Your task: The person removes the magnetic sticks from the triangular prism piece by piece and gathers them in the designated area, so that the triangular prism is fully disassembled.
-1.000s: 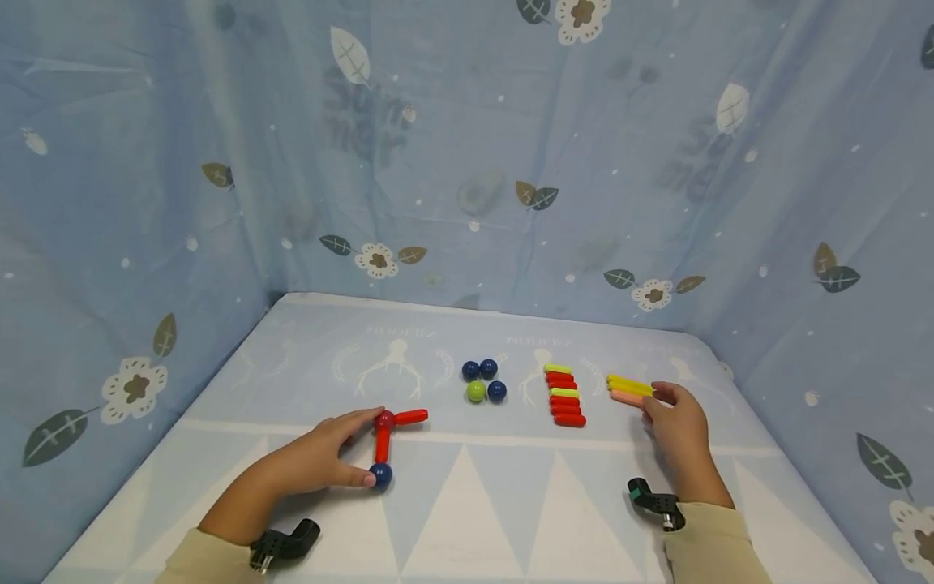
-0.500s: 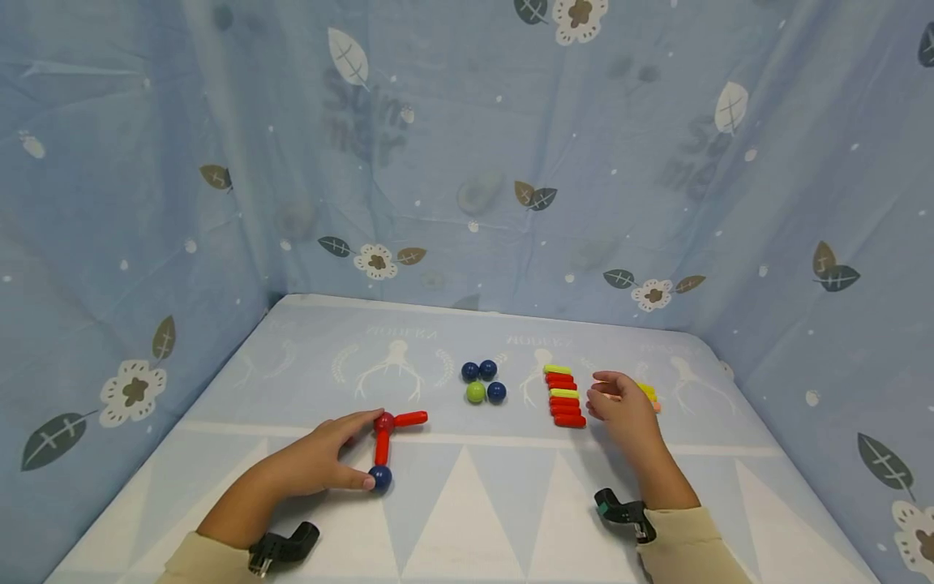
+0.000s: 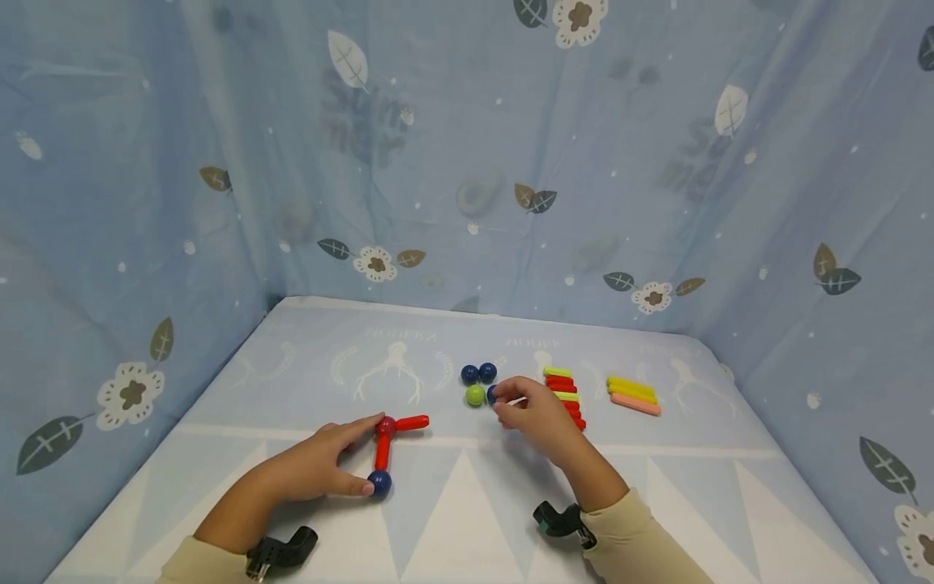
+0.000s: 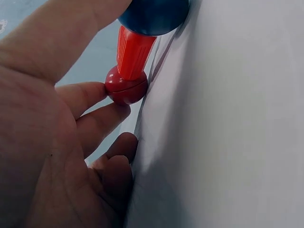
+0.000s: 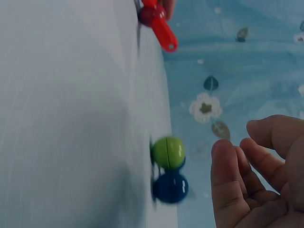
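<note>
My left hand (image 3: 317,464) holds a joined piece of balls and rods on the table. Its thumb is on the dark blue ball (image 3: 379,485), while the fingers touch the red ball (image 4: 126,87). One red rod (image 3: 383,454) links the two balls; another red rod (image 3: 413,422) sticks out rightward from the red ball. My right hand (image 3: 541,415) hovers beside a loose blue ball (image 3: 492,395), partly covering it in the head view. In the right wrist view its thumb and fingers are apart with nothing between them. A green ball (image 3: 475,395) lies beside that blue ball.
Two more blue balls (image 3: 478,373) lie behind the green one. A column of red and yellow-green short rods (image 3: 560,382) is partly behind my right hand. Longer yellow rods (image 3: 631,388) and an orange rod (image 3: 636,404) lie farther right. A patterned curtain (image 3: 467,162) surrounds the table.
My right hand has moved left from the yellow and orange rods, past the short rods, to the loose balls. The left hand stays on the joined piece.
</note>
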Available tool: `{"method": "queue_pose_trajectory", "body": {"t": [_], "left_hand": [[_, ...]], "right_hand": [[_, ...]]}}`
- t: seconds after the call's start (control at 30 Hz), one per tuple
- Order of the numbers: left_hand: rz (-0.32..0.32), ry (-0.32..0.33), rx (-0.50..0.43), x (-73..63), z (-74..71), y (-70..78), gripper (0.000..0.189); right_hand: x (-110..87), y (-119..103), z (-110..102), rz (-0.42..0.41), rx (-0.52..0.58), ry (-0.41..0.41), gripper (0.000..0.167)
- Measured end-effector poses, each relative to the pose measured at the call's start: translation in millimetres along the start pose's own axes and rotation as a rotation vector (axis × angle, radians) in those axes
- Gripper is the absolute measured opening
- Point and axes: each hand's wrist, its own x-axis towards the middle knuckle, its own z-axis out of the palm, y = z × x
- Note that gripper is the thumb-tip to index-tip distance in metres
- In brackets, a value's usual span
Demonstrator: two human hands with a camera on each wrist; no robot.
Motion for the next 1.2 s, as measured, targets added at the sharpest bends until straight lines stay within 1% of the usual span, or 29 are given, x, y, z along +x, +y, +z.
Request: {"method": "queue_pose_trajectory", "body": {"t": [0.1, 0.2, 0.3, 0.47, 0.7, 0.83, 0.97, 1.07, 1.2], "left_hand": [[-0.004, -0.005, 0.009, -1.2, 1.2, -0.2, 0.108], [-0.004, -0.004, 0.019, 0.1, 2.2, -0.7, 0.107], [-0.005, -0.007, 0.021, 2.0, 2.5, -1.3, 0.106], [-0.007, -0.022, 0.006, 3.5, 3.9, -2.2, 0.105], [-0.003, -0.029, 0.008, -0.6, 2.6, -4.0, 0.105], [0.017, -0.037, 0.016, -1.7, 1.9, -4.6, 0.104], [0.034, -0.046, 0.021, -2.6, 2.3, -5.2, 0.103], [0.032, -0.051, 0.019, -2.3, 2.9, -4.5, 0.098], [0.024, -0.042, 0.014, -0.2, 2.8, -3.2, 0.091]], "right_hand": [[4.3, -7, 20, -0.032, -0.032, -0.081, 0.024], [9.7, -15, 37, -0.063, -0.069, -0.145, 0.027], [14.8, -20, 52, -0.066, -0.105, -0.194, 0.031], [21.0, -19, 71, -0.065, -0.165, -0.25, 0.037], [22.9, -18, 84, -0.123, -0.094, -0.308, 0.036], [20.9, -19, 89, -0.154, -0.096, -0.318, 0.022], [18.1, -20, 91, -0.162, -0.124, -0.3, 0.009], [16.6, -20, 90, -0.152, -0.15, -0.278, 0.009], [15.6, -20, 90, -0.132, -0.185, -0.226, 0.009]]}}
